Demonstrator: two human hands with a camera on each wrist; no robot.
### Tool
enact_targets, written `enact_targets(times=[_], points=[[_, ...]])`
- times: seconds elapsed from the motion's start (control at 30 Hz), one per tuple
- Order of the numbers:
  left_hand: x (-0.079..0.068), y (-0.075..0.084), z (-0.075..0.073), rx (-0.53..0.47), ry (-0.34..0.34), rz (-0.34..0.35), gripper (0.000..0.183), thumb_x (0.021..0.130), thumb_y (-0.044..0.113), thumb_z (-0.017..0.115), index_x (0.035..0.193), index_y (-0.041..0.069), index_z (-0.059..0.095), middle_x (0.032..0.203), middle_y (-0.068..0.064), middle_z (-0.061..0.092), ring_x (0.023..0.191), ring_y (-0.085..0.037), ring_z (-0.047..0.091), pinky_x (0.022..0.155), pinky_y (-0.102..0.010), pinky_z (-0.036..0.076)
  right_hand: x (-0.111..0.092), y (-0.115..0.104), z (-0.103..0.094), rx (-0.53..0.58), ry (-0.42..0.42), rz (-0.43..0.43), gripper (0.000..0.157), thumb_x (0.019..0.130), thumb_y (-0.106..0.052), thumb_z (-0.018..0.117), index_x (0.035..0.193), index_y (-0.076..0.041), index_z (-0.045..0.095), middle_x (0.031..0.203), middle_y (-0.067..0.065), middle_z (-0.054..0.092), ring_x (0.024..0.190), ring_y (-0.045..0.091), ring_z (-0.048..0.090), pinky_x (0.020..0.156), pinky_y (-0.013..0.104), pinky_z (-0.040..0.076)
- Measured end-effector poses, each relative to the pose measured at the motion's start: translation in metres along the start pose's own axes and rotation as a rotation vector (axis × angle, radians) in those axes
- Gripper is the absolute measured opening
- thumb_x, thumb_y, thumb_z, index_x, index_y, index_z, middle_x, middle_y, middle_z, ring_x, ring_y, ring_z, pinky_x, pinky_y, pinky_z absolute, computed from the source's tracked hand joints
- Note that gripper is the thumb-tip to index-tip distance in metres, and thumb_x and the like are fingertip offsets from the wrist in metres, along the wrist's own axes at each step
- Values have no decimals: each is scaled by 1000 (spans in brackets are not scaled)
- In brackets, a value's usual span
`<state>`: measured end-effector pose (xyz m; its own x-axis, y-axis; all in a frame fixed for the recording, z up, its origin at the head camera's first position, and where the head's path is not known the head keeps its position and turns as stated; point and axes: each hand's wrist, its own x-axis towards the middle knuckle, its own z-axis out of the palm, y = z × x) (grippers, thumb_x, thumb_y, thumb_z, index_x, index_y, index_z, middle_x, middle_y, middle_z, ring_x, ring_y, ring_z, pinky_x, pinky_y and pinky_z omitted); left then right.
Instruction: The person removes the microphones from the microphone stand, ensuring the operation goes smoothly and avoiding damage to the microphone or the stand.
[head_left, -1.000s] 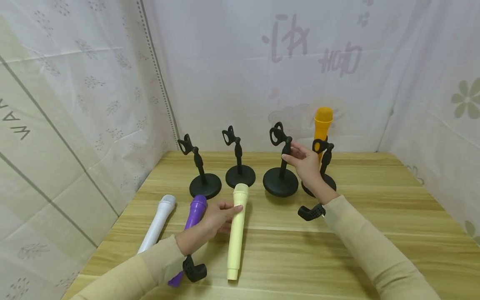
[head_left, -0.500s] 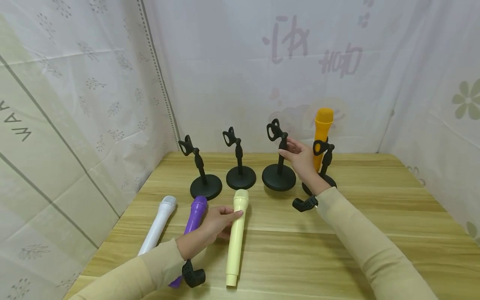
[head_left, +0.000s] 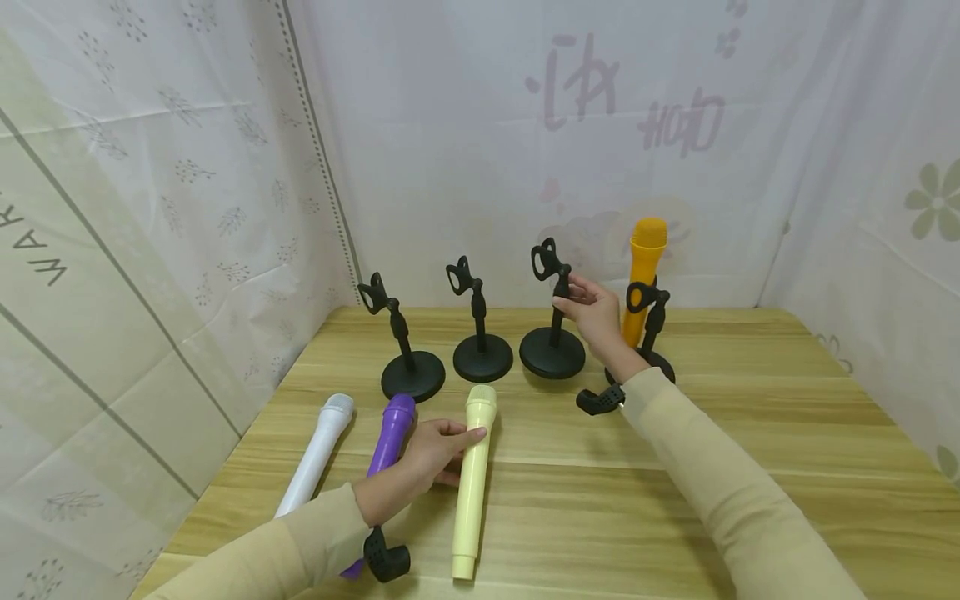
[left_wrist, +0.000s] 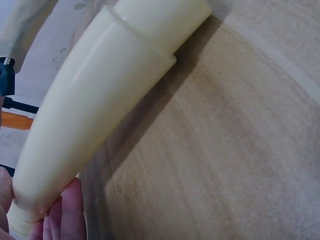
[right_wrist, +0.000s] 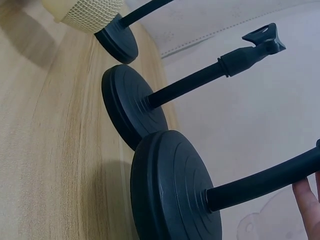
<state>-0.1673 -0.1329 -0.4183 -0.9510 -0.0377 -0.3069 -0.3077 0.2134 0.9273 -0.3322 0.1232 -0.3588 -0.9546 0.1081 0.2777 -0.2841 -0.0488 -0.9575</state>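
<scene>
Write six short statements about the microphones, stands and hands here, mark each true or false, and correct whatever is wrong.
1. The left hand holds the pale yellow microphone. True.
2. The right hand grips the white microphone. False: it holds a black stand by its upright.
3. The purple microphone lies between the white microphone and the pale yellow microphone. True.
4. Only three stands are in view. False: there are four.
5. The orange microphone lies flat on its side. False: it is nearly upright, at the rightmost stand.
6. The leftmost stand has no microphone in its clip. True.
</scene>
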Motion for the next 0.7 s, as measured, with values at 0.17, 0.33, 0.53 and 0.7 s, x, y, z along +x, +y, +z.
enact_targets(times=[0.17, 0.33, 0.53, 0.7], points=[[0, -3, 0, 2, 5, 7, 46, 81, 34, 81, 105, -1, 63, 84, -10, 63, 67, -18, 62, 53, -39, 57, 3, 4, 3, 8, -1, 4, 50, 84, -3, 75, 132, -5, 60, 108, 11, 64, 93, 18, 64, 78, 30, 56], [0, -6, 1, 14, 16, 19, 45, 81, 33, 80, 103, -1, 63, 82, -10, 63, 66, -18, 62, 52, -39, 57, 7, 8, 5, 0, -3, 2, 49, 83, -2, 76, 130, -4, 61, 107, 12, 63, 92, 17, 64, 78, 30, 56], [2, -9, 1, 27, 29, 32, 45, 81, 33, 81, 102, -2, 62, 81, -10, 62, 64, -17, 61, 49, -37, 56, 11, 15, 8, 8, 12, 25, 47, 82, -1, 76, 127, -5, 64, 105, 11, 63, 90, 16, 64, 79, 31, 56], [3, -11, 1, 31, 36, 51, 43, 81, 32, 81, 100, -2, 62, 80, -10, 61, 63, -16, 61, 49, -38, 56, 14, 20, 10, 27, 18, 32, 46, 83, 2, 75, 127, -4, 64, 104, 11, 63, 89, 16, 65, 80, 33, 56]])
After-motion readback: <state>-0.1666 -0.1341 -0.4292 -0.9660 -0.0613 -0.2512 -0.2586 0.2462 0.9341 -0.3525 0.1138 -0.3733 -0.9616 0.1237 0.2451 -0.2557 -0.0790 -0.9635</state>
